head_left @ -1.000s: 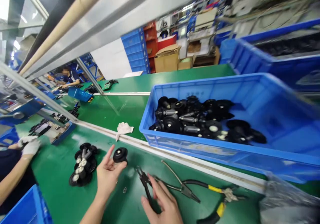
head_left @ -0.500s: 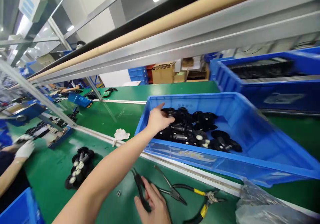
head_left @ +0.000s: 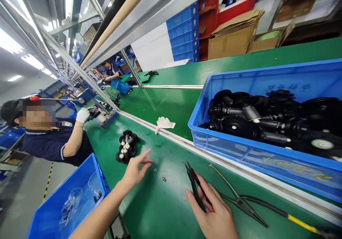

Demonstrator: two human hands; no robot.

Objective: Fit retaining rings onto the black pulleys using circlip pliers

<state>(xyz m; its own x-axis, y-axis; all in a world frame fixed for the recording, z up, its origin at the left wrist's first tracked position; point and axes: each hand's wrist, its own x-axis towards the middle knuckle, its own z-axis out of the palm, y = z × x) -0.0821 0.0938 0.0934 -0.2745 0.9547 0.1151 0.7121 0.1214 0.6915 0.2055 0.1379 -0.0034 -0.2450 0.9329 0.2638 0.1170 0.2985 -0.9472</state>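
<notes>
Over the green bench my left hand [head_left: 136,169] hovers with its index finger and thumb apart, holding nothing. It is beside a cluster of black wheel-like parts with white hubs [head_left: 127,146]. My right hand [head_left: 213,207] grips small black bent-tip pliers [head_left: 194,183], their tips pointing away from me. On the bench between my hands lie a small metal piece [head_left: 164,178] and a tiny ring [head_left: 155,169]. Long-nose pliers [head_left: 244,205] rest right of my right hand, near a yellow-and-black tool handle [head_left: 296,221].
A blue bin [head_left: 224,139] full of black shafted discs [head_left: 235,125] stands at right behind a white rail [head_left: 187,144]. A white glove [head_left: 165,122] lies by the rail. Another blue bin [head_left: 44,214] with clear plastic is lower left. A co-worker [head_left: 53,135] works at left.
My left hand has come out of the blue bin, moving left and down to the bench, empty. The view has turned left. My right hand still holds the pliers.
</notes>
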